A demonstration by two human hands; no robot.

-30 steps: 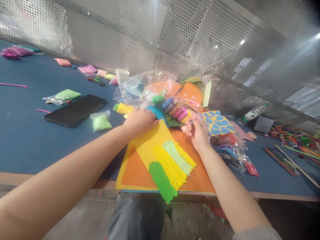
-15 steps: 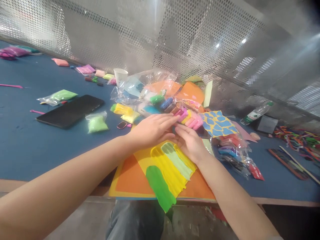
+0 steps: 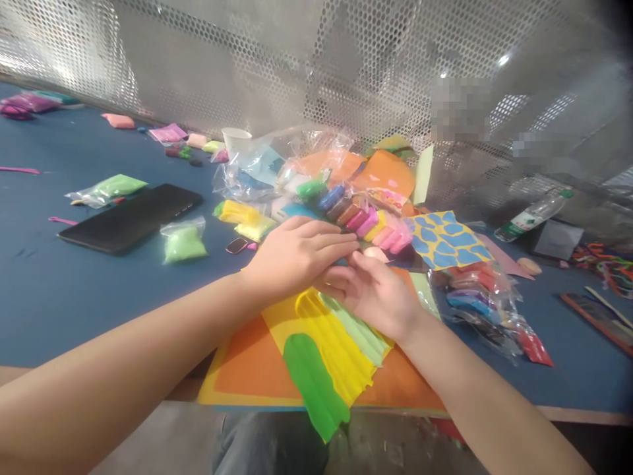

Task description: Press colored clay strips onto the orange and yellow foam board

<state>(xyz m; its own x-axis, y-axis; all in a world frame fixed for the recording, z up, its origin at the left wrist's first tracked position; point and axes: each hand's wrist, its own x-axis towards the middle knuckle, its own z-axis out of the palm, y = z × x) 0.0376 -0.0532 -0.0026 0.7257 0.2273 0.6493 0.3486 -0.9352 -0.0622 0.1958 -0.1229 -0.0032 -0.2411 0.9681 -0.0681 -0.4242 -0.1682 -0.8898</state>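
My left hand lies palm down over my right hand, which is turned palm up. The palms face each other, and anything between them is hidden. Below them, a yellow sheet carries flattened strips: a green strip, a wide yellow strip and a pale green strip. This sheet rests on an orange sheet at the table's front edge. Just beyond my fingertips are bagged clay pieces in pink, blue and green.
On the blue table lie a black phone and a bag of light green clay. A paper cup stands behind. To the right are a blue-patterned yellow sheet, more clay bags and a plastic bottle.
My right hand has shifted slightly down, and its fingers now reach further under my left hand. The view has shifted a little, so the right-side items appear further right.
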